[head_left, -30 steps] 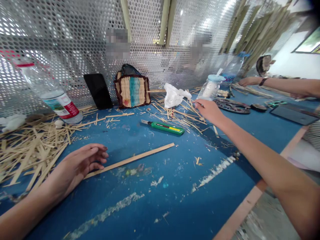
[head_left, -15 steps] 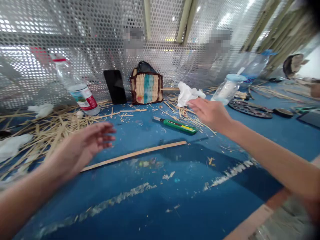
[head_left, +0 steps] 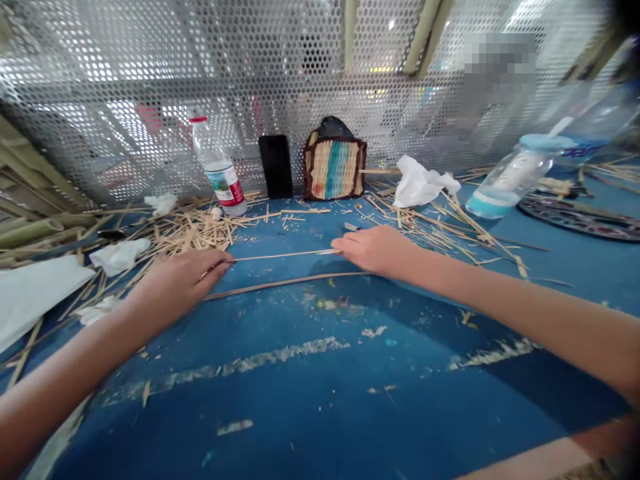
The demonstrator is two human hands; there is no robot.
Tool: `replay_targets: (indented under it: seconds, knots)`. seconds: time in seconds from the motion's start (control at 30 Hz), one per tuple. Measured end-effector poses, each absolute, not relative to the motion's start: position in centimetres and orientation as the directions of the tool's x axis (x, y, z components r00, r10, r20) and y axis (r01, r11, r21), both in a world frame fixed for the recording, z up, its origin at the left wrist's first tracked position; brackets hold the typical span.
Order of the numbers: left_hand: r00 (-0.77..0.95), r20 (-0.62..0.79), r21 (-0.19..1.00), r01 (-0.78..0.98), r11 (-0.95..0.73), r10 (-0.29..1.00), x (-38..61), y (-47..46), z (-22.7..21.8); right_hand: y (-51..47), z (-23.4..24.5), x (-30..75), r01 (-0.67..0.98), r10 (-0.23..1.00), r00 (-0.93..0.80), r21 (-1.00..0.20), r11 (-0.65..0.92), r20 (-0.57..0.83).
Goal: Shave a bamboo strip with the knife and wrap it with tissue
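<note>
A thin bamboo strip (head_left: 283, 256) runs between my two hands a little above the blue table. My left hand (head_left: 175, 283) is closed on its left end, thumb against fingers. My right hand (head_left: 380, 250) pinches the other end with its fingertips. Closer to me, a second bamboo strip (head_left: 285, 283) lies on the table, its right end reaching my right hand. A grey blade tip (head_left: 351, 227) shows just behind my right hand, which covers the rest of that tool.
Loose bamboo strips (head_left: 195, 230) lie in a heap at left, near crumpled tissues (head_left: 120, 257). Along the perforated metal screen stand a water bottle (head_left: 223, 173), a phone (head_left: 276, 167) and a small woven basket (head_left: 334, 167). White tissue (head_left: 417, 183), a jar (head_left: 515, 177) and a paint palette (head_left: 580, 217) are at right.
My hands were apart with nothing visible in them; both have closed on the thin strip. My right hand moved over the green utility knife, and the view has swung left.
</note>
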State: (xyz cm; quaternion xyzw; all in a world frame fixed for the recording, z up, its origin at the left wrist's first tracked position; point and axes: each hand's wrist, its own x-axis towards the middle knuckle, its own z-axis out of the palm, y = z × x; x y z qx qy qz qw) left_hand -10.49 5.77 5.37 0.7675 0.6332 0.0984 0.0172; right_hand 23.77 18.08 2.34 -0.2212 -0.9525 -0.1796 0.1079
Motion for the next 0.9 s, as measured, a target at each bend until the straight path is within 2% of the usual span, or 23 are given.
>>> replay_targets:
  seconds: [0.13, 0.23, 0.53, 0.7, 0.9]
  knots:
    - [0.236, 0.166, 0.02, 0.97, -0.243, 0.957, -11.8, 5.6, 2.9, 19.2, 0.2, 24.5, 0.502, 0.44, -0.81, 0.073, 0.862, 0.387]
    - [0.242, 0.162, 0.023, 0.968, -0.248, 0.957, -12.0, 5.7, 2.3, 19.4, -0.1, 24.6, 0.503, 0.471, -0.775, -0.038, 0.863, 0.422]
    - [0.214, 0.213, 0.166, 0.954, -0.251, 0.953, -12.1, 5.2, 2.0, 19.2, 0.1, 24.7, 0.487, 0.485, -0.767, -0.111, 0.867, 0.42]
    - [0.344, 0.172, 0.213, 0.902, -0.376, 0.923, -12.0, 4.8, 2.0, 19.2, 0.2, 24.6, 0.435, 0.451, -0.792, -0.138, 0.89, 0.412]
    - [0.449, 0.193, 0.233, 0.843, -0.486, 0.872, -12.1, 4.4, 2.3, 19.2, 0.6, 25.1, 0.441, 0.427, -0.797, -0.073, 0.895, 0.428]
